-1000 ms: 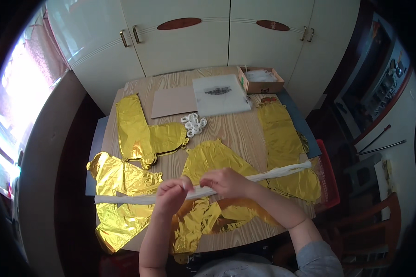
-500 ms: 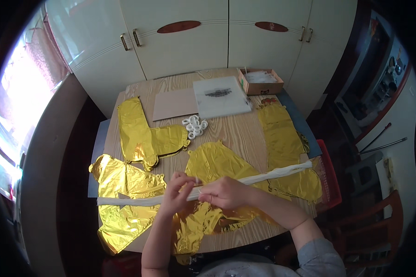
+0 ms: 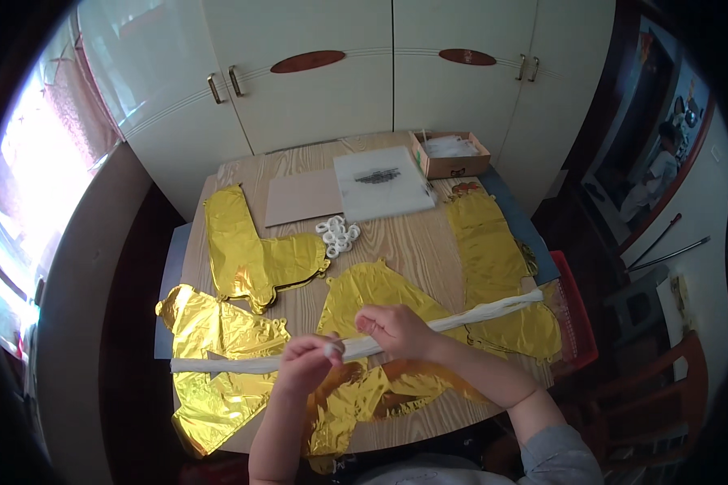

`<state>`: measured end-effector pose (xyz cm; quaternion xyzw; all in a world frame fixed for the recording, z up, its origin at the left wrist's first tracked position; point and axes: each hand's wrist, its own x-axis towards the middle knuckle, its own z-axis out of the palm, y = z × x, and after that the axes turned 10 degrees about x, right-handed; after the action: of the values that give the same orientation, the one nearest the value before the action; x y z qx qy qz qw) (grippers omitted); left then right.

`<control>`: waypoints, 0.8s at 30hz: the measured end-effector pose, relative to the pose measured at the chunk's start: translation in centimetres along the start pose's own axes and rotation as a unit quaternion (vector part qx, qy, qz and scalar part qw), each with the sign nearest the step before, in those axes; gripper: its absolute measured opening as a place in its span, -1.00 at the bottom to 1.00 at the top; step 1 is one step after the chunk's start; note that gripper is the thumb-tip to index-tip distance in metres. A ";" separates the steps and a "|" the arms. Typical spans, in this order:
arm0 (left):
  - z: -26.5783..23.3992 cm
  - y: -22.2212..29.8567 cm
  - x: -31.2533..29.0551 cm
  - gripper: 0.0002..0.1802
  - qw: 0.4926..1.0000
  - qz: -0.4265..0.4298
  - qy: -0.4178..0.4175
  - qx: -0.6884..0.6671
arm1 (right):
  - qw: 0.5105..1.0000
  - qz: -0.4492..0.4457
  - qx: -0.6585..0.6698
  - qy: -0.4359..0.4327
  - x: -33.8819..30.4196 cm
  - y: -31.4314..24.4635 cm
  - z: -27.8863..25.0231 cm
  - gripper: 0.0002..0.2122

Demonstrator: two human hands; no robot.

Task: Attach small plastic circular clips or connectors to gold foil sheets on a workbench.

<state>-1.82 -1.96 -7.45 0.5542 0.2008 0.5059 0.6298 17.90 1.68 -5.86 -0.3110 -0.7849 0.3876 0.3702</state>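
My left hand is closed, with a small white piece pinched between thumb and fingers; it may be a ring or a roll. My right hand is curled, its fingertips pressed together; I cannot make out what, if anything, is in them. Beneath both hands a long bundle of white strands stretches across the table, over gold foil balloons. A flat gold foil balloon lies just beyond my hands, a crumpled one nearer me. Several white rings lie in a pile farther back.
More flat gold foil balloons lie at the left, near left and right. Toward the back are a beige board, a translucent plastic packet and a cardboard box. A red bin stands beside the table's right edge.
My hands have drawn apart: the right has risen away from the bundle, the left sits slightly lower. The small white piece shows more plainly. A person has appeared in the doorway at right.
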 end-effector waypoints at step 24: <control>0.6 -0.2 0.5 -0.81 0.979 -0.056 0.165 0.107 | 0.991 -0.105 -0.067 -0.048 -0.5 -0.6 0.6 -0.92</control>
<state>-1.03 -1.85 -7.34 0.5151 0.3860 0.5300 0.5520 17.52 0.71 -5.80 -0.2317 -0.8542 0.3076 0.3493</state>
